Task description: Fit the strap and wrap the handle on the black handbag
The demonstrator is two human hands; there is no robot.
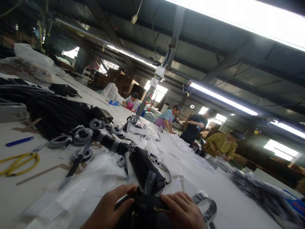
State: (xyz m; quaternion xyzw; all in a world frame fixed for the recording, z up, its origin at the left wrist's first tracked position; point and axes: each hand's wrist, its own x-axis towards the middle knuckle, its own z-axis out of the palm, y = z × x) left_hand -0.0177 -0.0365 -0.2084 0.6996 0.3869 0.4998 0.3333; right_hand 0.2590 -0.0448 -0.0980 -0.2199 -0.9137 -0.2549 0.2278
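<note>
Both my hands rest on a black handbag (145, 211) at the bottom edge of the view. My left hand (108, 208) curls around its left side, thumb on top. My right hand (183, 211) lies over its right side beside a gold clasp (162, 209), fingers bent down on the leather. A second black bag (145, 170) with a clear plastic tag stands just beyond them. A coiled grey-wrapped strap (207, 205) lies to the right of my right hand.
The long white table (28, 194) carries yellow-handled scissors (20, 160), a blue pen (20, 141), several rolled straps (82, 135), a heap of black material (57, 113) and white plastic wrapping (78, 190). Several people work along the far side (221, 144).
</note>
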